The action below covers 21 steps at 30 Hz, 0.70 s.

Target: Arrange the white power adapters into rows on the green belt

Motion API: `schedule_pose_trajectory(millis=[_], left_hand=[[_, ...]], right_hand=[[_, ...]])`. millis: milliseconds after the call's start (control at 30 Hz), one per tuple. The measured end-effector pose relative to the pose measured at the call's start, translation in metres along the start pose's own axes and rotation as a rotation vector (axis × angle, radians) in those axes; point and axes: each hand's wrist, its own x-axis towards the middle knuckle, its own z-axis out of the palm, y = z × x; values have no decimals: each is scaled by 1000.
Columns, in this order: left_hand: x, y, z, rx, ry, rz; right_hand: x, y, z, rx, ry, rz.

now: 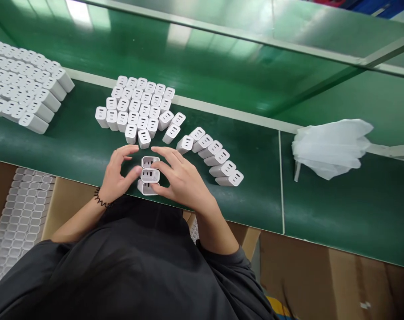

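Three white open housings stand in a short column near the front edge of the green bench: a far housing (147,162), a middle housing (150,175) and a near housing (146,188). On their left side is my left hand (117,171), its fingers apart and curved, the thumb at the middle housing. My right hand (180,178) lies on their right side with fingers spread, fingertips at the far and near housings. Neither hand is closed round a housing. Just beyond my hands stands a group of white slotted blocks (134,106).
A curved row of white blocks (216,156) stands to the right. A large block of white pieces (22,84) fills the far left. A white plastic bag (332,146) lies at the right. Below the bench at left are stacked open housings (22,213).
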Motion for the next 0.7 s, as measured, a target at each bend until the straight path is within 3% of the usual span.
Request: schedule_pose_trajectory(millis=[100,200,267,400,533,600,700], left_hand=[[-4,9,-21,357,-173,269],[-5,14,-25,489,-379,291],[-5,15,-21,538,-434,242],[-4,16,-10,644,-401,148],[2,18,-6,687,-432,129],[4,15,-8,632,-444,129],[-1,8,-26,492,-373,45]], right_hand=[[5,2,7,-32,-92,-1],[9,0,15,-43,-173,16],[9,-2,18,-35,-201,41],[3,2,10,103,-166,76],[-10,14,-4,288,74,234],[-17,19,-6,310,180,277],[-22,19,2,331,219,266]])
